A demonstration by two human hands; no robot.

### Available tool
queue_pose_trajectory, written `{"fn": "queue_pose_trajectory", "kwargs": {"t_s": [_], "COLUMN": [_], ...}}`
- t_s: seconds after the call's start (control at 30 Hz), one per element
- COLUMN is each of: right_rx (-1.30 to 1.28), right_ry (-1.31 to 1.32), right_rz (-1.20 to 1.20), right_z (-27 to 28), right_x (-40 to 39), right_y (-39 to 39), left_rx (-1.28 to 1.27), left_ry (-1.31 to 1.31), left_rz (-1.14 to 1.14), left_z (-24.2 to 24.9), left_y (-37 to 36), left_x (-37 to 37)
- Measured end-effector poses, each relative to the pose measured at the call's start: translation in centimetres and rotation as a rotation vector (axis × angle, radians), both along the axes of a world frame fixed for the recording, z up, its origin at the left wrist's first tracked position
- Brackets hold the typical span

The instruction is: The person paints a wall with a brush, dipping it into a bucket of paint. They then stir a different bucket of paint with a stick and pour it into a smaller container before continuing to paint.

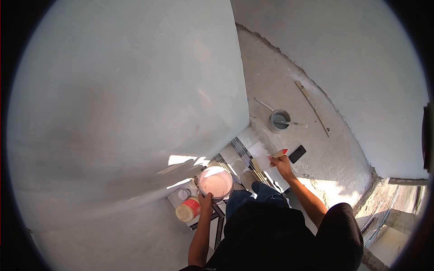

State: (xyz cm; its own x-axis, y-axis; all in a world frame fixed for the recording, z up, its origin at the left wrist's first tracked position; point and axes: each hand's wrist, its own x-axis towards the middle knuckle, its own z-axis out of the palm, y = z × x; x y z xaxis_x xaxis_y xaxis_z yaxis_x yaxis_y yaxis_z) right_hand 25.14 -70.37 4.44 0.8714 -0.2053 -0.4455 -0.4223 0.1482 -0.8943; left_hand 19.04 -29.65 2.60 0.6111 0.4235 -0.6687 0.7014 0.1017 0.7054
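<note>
My left hand (206, 199) grips the near rim of a round bucket (231, 184) that holds a pale pinkish liquid (215, 184). To the right, my right hand (282, 165) is closed around the wooden handle of a wide paintbrush (264, 162) with a red handle end. The brush's pale head points left, towards the bucket and apart from it. A red tin (191, 207) with a dirty lid lies beside my left hand, next to a small whitish container (184, 194). A black phone (297, 154) lies just past my right hand.
A large smooth grey wall (135, 81) fills the left side. On the concrete floor (266, 67), a dark bucket (279, 121) of grey material has a flat tool across it. A long level-like bar (313, 108) lies farther right. Striped boards (242, 151) lie below me.
</note>
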Motion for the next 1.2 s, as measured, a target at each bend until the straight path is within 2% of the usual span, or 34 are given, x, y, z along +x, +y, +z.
{"fn": "queue_pose_trajectory", "kwargs": {"t_s": [0.13,0.17,0.23,0.27,0.33,0.4,0.47,0.53,0.67,0.7,0.77,0.8,0.93,0.97,1.03,1.13,1.2], "right_rx": [0.176,0.163,0.113,0.076,0.092,0.007,-0.134,-0.329,-0.540,-0.586,-0.517,-0.482,-0.295,-0.221,-0.077,-0.080,0.013], "right_ry": [-0.051,-0.022,0.040,0.035,0.032,0.113,0.181,0.171,0.283,0.330,0.379,0.404,0.433,0.536,0.736,0.671,0.620], "right_rz": [-0.189,-0.176,-0.147,-0.170,-0.280,-0.275,-0.196,-0.150,-0.032,0.020,0.050,0.064,0.078,-0.052,-0.312,-0.468,-0.482], "right_z": [1.3,1.5,-1.6,-3.1,-4.6,-7.8,-11.6,-16.2,-24.9,-27.0,-30.9,-32.8,-43.5,-45.1,-44.0,-41.8,-39.0], "right_x": [-1.7,-2.2,-3.4,-3.7,-3.5,-3.7,-3.5,-2.9,0.3,1.1,3.0,3.7,3.9,3.9,5.0,5.7,5.7], "right_y": [1.9,2.1,2.3,2.6,3.3,3.5,2.9,3.2,3.7,3.8,3.8,3.6,3.4,3.2,2.9,2.3,1.9], "left_rx": [-0.068,-0.042,0.010,-0.103,-0.050,0.063,-0.074,-0.170,0.019,-0.045,-0.176,-0.203,-0.171,-0.163,-0.155,-0.093,-0.230], "left_ry": [0.085,0.099,0.124,0.064,0.082,0.038,0.143,0.175,0.333,0.312,0.272,0.290,0.240,0.248,0.266,0.310,0.342], "left_rz": [-0.230,-0.282,-0.388,-0.395,-0.455,-0.516,-0.444,-0.438,-0.565,-0.565,-0.557,-0.560,-0.573,-0.576,-0.577,-0.620,-0.545], "left_z": [-2.1,-3.8,-8.0,-9.5,-14.0,-18.4,-21.9,-22.8,-29.4,-30.7,-32.7,-35.6,-36.5,-36.8,-38.4,-41.5,-42.7], "left_y": [-4.7,-5.6,-7.2,-7.7,-9.4,-11.3,-13.5,-16.0,-19.7,-20.2,-21.2,-21.4,-24.4,-24.5,-24.5,-23.6,-23.0], "left_x": [4.2,4.9,6.2,6.4,7.1,7.9,8.6,9.3,10.7,10.9,11.4,10.9,11.7,12.1,12.1,11.3,10.7]}}
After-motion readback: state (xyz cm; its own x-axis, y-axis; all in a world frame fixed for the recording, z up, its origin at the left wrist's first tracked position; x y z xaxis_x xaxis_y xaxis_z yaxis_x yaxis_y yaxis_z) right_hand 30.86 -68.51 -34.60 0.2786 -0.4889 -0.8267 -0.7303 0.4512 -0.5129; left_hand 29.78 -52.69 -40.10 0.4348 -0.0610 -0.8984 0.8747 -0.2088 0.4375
